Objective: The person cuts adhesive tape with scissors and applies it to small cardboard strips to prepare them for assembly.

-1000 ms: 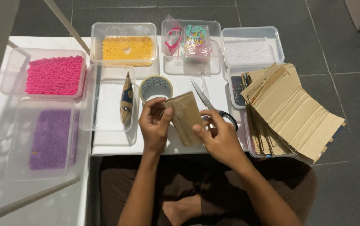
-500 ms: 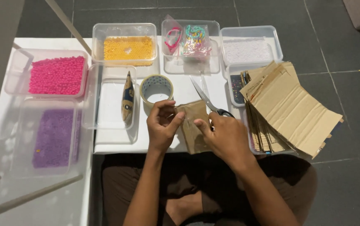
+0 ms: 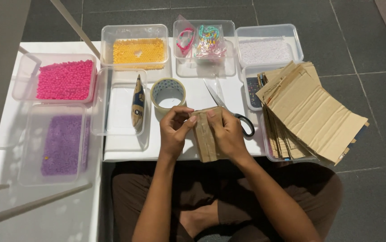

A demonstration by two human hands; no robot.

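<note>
Both my hands grip a small folded piece of brown cardboard over the near edge of the white table. My left hand pinches its upper left edge. My right hand covers its right side with fingers on the top edge. A roll of clear tape stands just beyond my left hand. Black-handled scissors lie behind my right hand, partly hidden by it.
Clear tubs hold pink beads, purple beads, yellow beads, white beads and bagged colourful bits. An open tub holds a slim packet. A stack of cardboard pieces fills the right tub. Dark tiled floor surrounds.
The cardboard piece came down toward the table's near edge and turned more upright and folded. My right hand moved off the scissors area onto the cardboard's right side.
</note>
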